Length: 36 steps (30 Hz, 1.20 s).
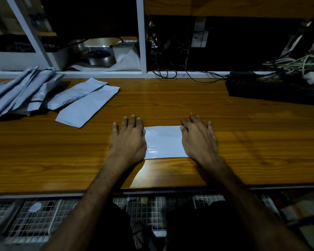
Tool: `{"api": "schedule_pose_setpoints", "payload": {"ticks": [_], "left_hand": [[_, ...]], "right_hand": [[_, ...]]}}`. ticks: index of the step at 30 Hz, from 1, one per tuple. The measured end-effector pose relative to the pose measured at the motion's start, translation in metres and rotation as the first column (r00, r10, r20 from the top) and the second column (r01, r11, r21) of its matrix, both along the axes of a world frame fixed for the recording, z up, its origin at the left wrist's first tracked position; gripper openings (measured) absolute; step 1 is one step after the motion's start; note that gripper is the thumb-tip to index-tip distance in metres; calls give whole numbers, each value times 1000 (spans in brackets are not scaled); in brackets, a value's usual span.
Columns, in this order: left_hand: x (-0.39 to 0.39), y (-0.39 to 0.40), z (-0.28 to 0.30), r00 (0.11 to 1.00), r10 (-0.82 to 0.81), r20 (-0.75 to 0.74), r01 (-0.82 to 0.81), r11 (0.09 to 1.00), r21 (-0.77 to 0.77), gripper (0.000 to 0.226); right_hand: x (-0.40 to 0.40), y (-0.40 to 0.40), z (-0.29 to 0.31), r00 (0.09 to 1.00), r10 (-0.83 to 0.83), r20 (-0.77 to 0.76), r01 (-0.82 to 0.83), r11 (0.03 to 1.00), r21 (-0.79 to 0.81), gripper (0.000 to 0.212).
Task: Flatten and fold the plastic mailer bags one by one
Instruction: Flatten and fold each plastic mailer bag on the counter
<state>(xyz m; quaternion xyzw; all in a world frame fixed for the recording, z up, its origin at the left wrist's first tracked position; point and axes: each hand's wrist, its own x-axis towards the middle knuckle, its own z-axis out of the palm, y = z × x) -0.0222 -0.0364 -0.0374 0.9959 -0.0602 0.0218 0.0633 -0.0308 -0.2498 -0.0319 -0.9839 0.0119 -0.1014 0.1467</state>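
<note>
Both forearms reach in from the near edge, and each hand lies flat, fingers straight, on one end of the mailer (163,142): the left hand (128,140) covers its left end, the right hand (198,140) its right end. Neither is curled round anything; they press, well apart. Between them the bag shows as a pale strip whose long axis seems to run left to right, near the table's (170,104) front edge, so both hands are equally close. Folding would likely bring one end over the other. Bare wood lies beyond and to the right. Far left sits a pile of mailers (25,91); far right, a keyboard (275,89).
</note>
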Motion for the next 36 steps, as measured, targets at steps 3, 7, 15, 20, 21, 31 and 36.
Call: {"api": "schedule_pose_setpoints", "payload": {"ticks": [3,7,15,20,21,31,36], "left_hand": [[0,9,-1,1000,20,1,-20,1000,-15,57],[-2,21,0,998,60,-6,-61,998,-27,57],[-1,32,-1,997,80,12,-80,997,5,58],[-1,34,-2,996,76,37,-76,997,4,56],[-1,35,-2,996,79,46,-80,997,9,56],[-12,41,8,986,86,140,-90,996,18,52],[-32,16,15,971,-32,236,57,993,-102,40]], "right_hand": [[-1,-5,0,1000,-15,5,15,1000,4,44],[-1,-13,0,999,-36,2,36,999,19,45],[-1,-29,0,999,-50,0,50,999,1,45],[-1,-43,0,998,-57,-10,56,998,-40,45],[-1,-44,0,999,-47,-10,47,998,-38,45],[-1,-61,4,994,23,109,-31,997,69,30],[-22,-34,10,973,57,223,-76,994,76,22]]}}
